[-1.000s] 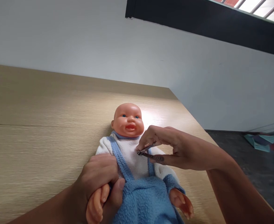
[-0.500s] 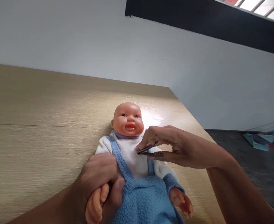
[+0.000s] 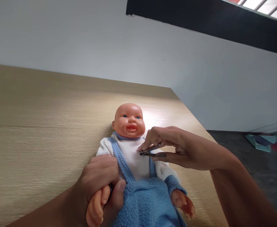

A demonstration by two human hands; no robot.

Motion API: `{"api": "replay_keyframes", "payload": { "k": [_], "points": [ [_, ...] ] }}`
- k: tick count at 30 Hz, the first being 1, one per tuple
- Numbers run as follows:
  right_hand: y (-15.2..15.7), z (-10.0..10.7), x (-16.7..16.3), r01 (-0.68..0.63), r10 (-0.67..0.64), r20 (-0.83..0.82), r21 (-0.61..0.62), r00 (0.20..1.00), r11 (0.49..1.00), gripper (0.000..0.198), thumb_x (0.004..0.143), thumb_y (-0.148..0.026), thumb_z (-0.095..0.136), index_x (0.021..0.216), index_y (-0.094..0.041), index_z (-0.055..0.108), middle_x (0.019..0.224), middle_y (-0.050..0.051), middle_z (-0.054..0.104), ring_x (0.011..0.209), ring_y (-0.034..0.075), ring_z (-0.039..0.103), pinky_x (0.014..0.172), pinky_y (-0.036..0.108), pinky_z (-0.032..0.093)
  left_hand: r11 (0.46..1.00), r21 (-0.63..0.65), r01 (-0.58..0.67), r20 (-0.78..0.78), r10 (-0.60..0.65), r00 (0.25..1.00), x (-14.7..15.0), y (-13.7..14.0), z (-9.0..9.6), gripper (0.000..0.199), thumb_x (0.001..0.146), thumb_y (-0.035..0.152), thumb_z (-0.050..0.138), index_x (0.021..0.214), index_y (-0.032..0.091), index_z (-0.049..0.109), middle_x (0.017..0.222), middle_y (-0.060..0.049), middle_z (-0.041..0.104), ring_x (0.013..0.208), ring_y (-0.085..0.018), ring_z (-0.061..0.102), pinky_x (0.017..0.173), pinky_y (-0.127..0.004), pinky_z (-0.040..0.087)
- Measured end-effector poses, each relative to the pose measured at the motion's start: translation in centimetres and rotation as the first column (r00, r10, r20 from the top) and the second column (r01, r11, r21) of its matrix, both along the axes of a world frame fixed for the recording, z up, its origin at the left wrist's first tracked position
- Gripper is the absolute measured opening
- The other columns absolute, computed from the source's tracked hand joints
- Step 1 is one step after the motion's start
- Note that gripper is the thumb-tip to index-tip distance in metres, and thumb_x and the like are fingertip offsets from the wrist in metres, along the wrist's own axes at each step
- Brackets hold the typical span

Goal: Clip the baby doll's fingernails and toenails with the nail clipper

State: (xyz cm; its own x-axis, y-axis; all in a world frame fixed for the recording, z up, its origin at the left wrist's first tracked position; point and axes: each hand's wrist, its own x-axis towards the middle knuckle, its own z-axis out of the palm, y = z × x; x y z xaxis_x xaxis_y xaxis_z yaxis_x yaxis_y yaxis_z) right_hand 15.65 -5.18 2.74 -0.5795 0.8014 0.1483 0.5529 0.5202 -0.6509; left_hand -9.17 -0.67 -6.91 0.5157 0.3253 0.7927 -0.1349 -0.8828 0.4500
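A baby doll (image 3: 138,170) in a white top with blue straps and blue trousers lies face up before me. My left hand (image 3: 103,179) is closed around the doll's arm at the wrist, and the doll's small hand (image 3: 97,206) sticks out below my fingers. Above the doll's chest, my right hand (image 3: 169,145) pinches a metal nail clipper (image 3: 152,151) between thumb and fingers. The clipper's lever stands apart from its body, and its jaw end points left. The doll's other hand (image 3: 183,203) lies free at the right.
A light wooden table (image 3: 46,142) carries the doll; its right edge slants down behind my right forearm. A pale wall (image 3: 81,41) rises behind, with a dark band and a barred window at upper right. Turquoise and red items (image 3: 263,142) lie on the dark floor.
My right hand and the nail clipper have shifted very slightly to the right. My left hand and the doll stay as they were.
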Motion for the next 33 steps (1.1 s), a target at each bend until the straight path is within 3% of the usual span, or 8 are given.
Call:
{"api": "replay_keyframes", "payload": {
  "k": [5,12,21,33],
  "points": [
    [0.1,0.1,0.0,0.019,-0.019,-0.006,-0.024,1.0,1.0,0.016,0.094,-0.014,0.061,0.11,-0.013,0.059,0.104,0.007,0.066,0.099,0.01,0.068,0.082,0.015,0.057,1.0,-0.002,0.012,0.008,-0.012,1.0,0.1,0.0,0.1,0.025,0.083,0.001,0.048,0.066,0.013,0.035,0.06,0.002,0.037,0.061,-0.006,0.036,0.063,-0.025,0.029],
    [-0.1,0.0,0.4,0.052,-0.067,-0.078,-0.176,0.995,0.983,0.025,0.092,-0.017,0.062,0.113,-0.017,0.049,0.11,0.006,0.063,0.109,0.017,0.067,0.092,0.029,0.062,1.0,-0.001,0.008,0.044,-0.008,0.999,0.1,-0.1,-0.1,0.026,0.083,0.001,0.049,0.066,0.013,0.035,0.059,0.002,0.036,0.06,-0.006,0.035,0.063,-0.025,0.028],
    [-0.8,0.2,-0.7,0.082,-0.088,0.125,0.051,0.988,0.995,0.032,0.089,-0.007,0.059,0.116,-0.022,0.055,0.109,0.0,0.062,0.098,0.009,0.062,0.086,0.018,0.054,0.999,0.031,0.021,0.013,-0.021,1.0,0.3,0.1,0.1,0.025,0.079,-0.001,0.051,0.067,0.014,0.034,0.059,0.003,0.036,0.06,-0.005,0.036,0.063,-0.022,0.032],
    [-0.9,-0.1,-0.7,0.057,-0.072,0.189,0.081,0.979,0.995,0.035,0.088,-0.006,0.058,0.116,-0.026,0.053,0.109,-0.006,0.061,0.096,0.007,0.057,0.088,0.019,0.051,1.0,0.018,0.009,0.012,-0.009,1.0,0.2,-0.1,0.6,0.024,0.079,0.0,0.05,0.066,0.014,0.034,0.059,0.003,0.037,0.059,-0.005,0.037,0.062,-0.023,0.032]
  ]
}}
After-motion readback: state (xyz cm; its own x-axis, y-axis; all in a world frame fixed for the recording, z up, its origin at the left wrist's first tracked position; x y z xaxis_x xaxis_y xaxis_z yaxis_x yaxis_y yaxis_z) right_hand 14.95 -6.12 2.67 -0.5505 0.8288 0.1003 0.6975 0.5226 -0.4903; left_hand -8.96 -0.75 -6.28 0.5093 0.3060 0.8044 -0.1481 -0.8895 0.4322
